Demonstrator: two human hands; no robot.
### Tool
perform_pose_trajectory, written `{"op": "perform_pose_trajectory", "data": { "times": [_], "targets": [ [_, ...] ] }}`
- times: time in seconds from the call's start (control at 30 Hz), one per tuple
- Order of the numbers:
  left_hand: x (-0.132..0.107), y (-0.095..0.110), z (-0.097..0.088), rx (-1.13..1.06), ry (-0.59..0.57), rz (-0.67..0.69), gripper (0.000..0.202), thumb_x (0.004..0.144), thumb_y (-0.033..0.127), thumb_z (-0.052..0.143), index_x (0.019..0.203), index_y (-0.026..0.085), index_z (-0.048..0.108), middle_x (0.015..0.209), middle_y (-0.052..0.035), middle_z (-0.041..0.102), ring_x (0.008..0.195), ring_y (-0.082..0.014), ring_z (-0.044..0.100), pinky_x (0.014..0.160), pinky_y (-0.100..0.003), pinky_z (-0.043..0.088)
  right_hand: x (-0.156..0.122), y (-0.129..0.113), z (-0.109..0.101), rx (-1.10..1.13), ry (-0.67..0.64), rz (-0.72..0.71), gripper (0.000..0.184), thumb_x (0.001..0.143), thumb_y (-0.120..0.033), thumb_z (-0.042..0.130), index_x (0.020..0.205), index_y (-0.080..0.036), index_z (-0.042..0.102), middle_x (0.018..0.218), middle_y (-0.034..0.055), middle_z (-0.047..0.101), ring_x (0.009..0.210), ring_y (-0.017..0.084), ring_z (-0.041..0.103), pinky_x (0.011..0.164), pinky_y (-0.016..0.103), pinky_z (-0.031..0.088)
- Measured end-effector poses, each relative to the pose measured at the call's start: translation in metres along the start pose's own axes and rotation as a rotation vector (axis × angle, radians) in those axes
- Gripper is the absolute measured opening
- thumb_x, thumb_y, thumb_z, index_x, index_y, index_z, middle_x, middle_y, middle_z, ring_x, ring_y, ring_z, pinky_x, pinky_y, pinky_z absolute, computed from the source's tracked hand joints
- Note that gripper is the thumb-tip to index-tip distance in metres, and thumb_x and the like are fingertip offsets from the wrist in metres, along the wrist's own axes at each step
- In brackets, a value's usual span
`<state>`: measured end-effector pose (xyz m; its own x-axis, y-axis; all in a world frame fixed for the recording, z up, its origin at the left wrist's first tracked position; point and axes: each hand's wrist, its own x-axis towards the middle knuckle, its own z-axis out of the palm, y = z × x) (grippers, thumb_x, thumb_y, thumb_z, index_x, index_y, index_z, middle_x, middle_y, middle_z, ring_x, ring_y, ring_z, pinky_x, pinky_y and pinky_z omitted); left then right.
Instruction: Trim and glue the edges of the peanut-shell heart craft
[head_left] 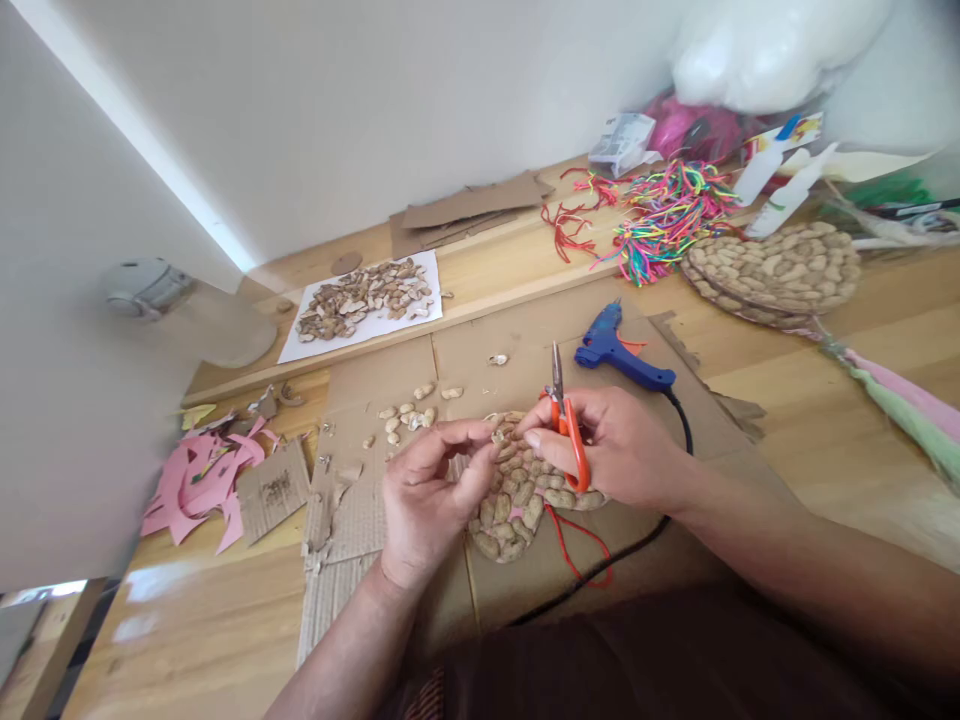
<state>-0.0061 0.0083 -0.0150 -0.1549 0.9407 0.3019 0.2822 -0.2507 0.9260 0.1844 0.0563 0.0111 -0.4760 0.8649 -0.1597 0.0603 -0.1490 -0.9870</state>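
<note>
My left hand [429,492] pinches a small peanut shell [498,437] between thumb and forefinger. In my right hand [626,450] are scissors [576,455] with orange handles, their closed blades pointing up and away. Its thumb and forefinger come close to the pinched shell; whether they touch it I cannot tell. Under both hands lies a craft piece covered with peanut shells [510,500], with bits of pink backing in the gaps and a red cord loop [581,545] at its lower edge. My hands hide part of it. Loose peanut shells [409,415] lie left of it.
Beyond my right hand lies a blue glue gun [622,350], its black cable curving toward me. White paper [292,345] bears heaped shells. Pink scraps [180,480] lie left, a jar [225,325] behind. Colourful yarn [675,215] and a finished-looking peanut piece [780,270] are at right.
</note>
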Motion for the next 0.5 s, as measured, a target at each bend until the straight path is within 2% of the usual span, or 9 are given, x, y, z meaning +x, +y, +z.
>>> {"op": "perform_pose_trajectory", "data": {
  "times": [0.07,0.13,0.23,0.33,0.4,0.5],
  "targets": [
    [0.001,0.000,0.000,-0.070,-0.017,-0.033,0.018,0.079,0.018,0.076,0.096,0.020,0.074,0.089,-0.0028,0.074,0.077,-0.0125,0.068,0.074,-0.023,0.057,-0.001,-0.002,0.001,0.038,-0.026,0.009,0.020,0.076,-0.031,0.074,0.075,-0.015,0.062,0.055,-0.0062,0.047,0.048,0.007,0.038,0.045,0.021,0.030],
    [0.003,0.002,0.001,-0.157,-0.026,-0.085,0.016,0.079,0.019,0.076,0.095,0.020,0.074,0.086,-0.0019,0.074,0.074,-0.0117,0.069,0.072,-0.022,0.057,-0.003,-0.005,-0.001,0.066,-0.111,0.036,0.029,0.076,-0.037,0.077,0.069,-0.016,0.058,0.054,-0.0061,0.046,0.048,0.007,0.037,0.045,0.021,0.029],
    [0.009,0.004,-0.003,-0.239,0.019,-0.119,0.013,0.080,0.020,0.076,0.093,0.021,0.073,0.080,0.0003,0.073,0.069,-0.0098,0.068,0.069,-0.019,0.057,-0.007,-0.008,-0.005,0.052,-0.391,0.108,0.040,0.082,-0.047,0.070,0.063,-0.016,0.054,0.054,-0.0042,0.049,0.047,0.006,0.039,0.046,0.021,0.030],
    [0.014,0.005,-0.011,-0.288,0.059,-0.109,0.012,0.080,0.020,0.076,0.092,0.022,0.073,0.079,0.0011,0.073,0.070,-0.0095,0.070,0.070,-0.019,0.057,-0.011,-0.007,-0.008,0.051,-0.602,0.209,0.050,0.088,-0.061,0.056,0.070,-0.015,0.059,0.055,-0.0010,0.056,0.044,0.007,0.042,0.046,0.021,0.033],
    [0.017,0.005,-0.015,-0.294,0.070,-0.095,0.012,0.080,0.020,0.076,0.092,0.022,0.073,0.079,0.0012,0.073,0.070,-0.0092,0.070,0.070,-0.019,0.057,-0.013,-0.005,-0.008,0.079,-0.649,0.239,0.058,0.089,-0.068,0.048,0.071,-0.015,0.060,0.051,-0.0005,0.056,0.042,0.007,0.041,0.045,0.021,0.033],
    [0.017,0.004,-0.018,-0.264,0.073,-0.067,0.012,0.080,0.019,0.076,0.092,0.022,0.073,0.079,0.0013,0.073,0.070,-0.0081,0.069,0.069,-0.017,0.057,-0.015,-0.003,-0.005,0.160,-0.677,0.228,0.062,0.090,-0.070,0.042,0.068,-0.015,0.061,0.045,-0.0011,0.051,0.040,0.008,0.040,0.045,0.022,0.033]
  ]
}}
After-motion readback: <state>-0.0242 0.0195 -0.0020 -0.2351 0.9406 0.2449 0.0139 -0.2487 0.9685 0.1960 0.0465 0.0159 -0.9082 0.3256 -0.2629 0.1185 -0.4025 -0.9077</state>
